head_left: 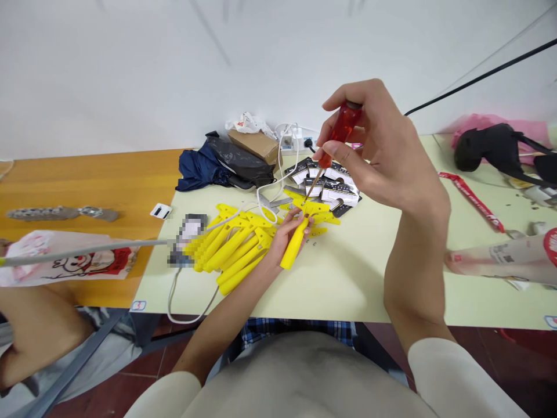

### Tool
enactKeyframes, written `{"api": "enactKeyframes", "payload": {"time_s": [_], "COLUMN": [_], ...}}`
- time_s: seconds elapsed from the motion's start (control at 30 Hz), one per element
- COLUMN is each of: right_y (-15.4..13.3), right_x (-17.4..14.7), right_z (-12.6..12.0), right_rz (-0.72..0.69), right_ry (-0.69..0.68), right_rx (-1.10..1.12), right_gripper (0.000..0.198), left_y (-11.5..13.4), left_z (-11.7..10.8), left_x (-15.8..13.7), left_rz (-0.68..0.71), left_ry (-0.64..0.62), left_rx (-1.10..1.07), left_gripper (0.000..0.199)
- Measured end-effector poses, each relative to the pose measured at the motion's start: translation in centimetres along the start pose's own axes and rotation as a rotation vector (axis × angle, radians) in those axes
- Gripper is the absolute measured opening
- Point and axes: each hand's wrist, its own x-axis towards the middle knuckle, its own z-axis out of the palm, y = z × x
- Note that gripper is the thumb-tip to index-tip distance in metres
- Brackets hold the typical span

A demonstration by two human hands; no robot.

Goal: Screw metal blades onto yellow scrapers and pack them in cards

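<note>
In the head view, your left hand (285, 235) is just below the middle of the frame. Its fingers are wrapped around a yellow handle (295, 245), which tilts with its fat round end down toward you. Your right hand (391, 165) is up high, right of the middle. Its fingers and thumb are curled around a red screwdriver (344, 129). The screwdriver slants down and to the left, and its thin metal rod ends right at the top part of the yellow handle. The tip is too small to tell if it touches.

Both hands are over the pale green bench (339, 293). Left of your left hand, a heap of yellow handles (235, 247) lies on the bench, with the fat ends pointing at you. Behind your left hand, near the middle of the frame, are some black and white packs (335, 190). A white cord (261, 200) loops over the heap. Farther back you can see a brown box (256, 144) next to a black bag (248, 164) and a dark blue cloth (198, 169).

At the right side there is a red strap (476, 204) and, lower down, a see-through cup (509, 258). At the lower left, another person's arm (41, 328) shows beside a white bag (35, 255).
</note>
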Motion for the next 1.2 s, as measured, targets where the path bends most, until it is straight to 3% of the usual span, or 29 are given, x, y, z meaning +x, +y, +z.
{"api": "enactKeyframes", "payload": {"time_s": [0.87, 1.2], "right_y": [-0.64, -0.70], "right_x": [-0.13, -0.01], "right_z": [0.19, 0.12], "right_rz": [0.034, 0.022], "right_ry": [-0.003, 0.009], "right_rx": [-0.029, -0.033], "right_gripper": [0.032, 0.033], "left_y": [-0.13, -0.10], "left_z": [-0.84, -0.02], "left_x": [0.48, -0.03], "left_rz": [0.009, 0.024], "left_ry": [-0.041, -0.018], "left_rx": [0.098, 0.121], "left_gripper": [0.045, 0.043]}}
